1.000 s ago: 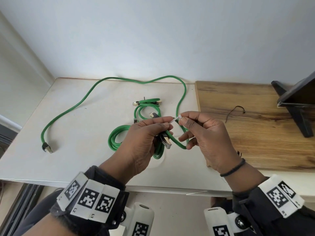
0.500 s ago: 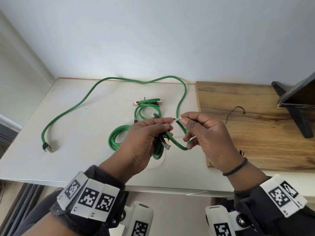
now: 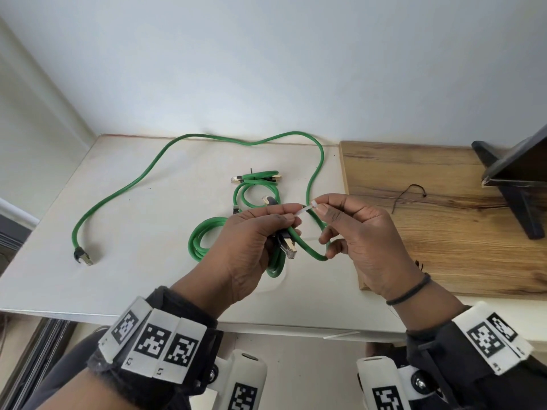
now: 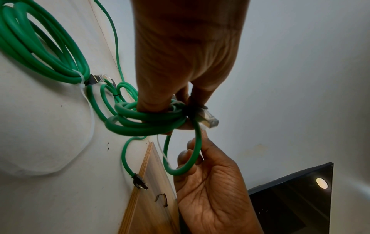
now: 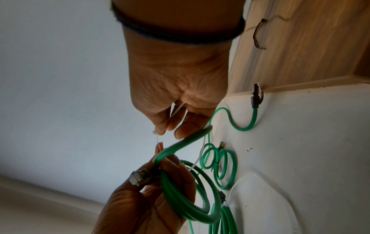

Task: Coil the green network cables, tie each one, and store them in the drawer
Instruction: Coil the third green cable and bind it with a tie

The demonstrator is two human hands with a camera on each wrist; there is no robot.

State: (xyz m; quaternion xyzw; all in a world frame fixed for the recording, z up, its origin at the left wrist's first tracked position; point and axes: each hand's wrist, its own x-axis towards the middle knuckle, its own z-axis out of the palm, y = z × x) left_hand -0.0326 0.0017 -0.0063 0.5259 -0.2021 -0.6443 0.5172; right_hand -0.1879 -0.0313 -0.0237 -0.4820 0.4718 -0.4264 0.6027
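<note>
My left hand grips the springy green coil — it wants to unwind. My right hand pinches the thin, slippery white tie — best held near its tip.

Dark sleeves, white marker-coded wristbands, black bracelet on right wrist.

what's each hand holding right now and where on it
The left hand grips the coiled green network cable at its gathered loops beside the plug. The right hand pinches the thin white zip tie near its end.
</note>
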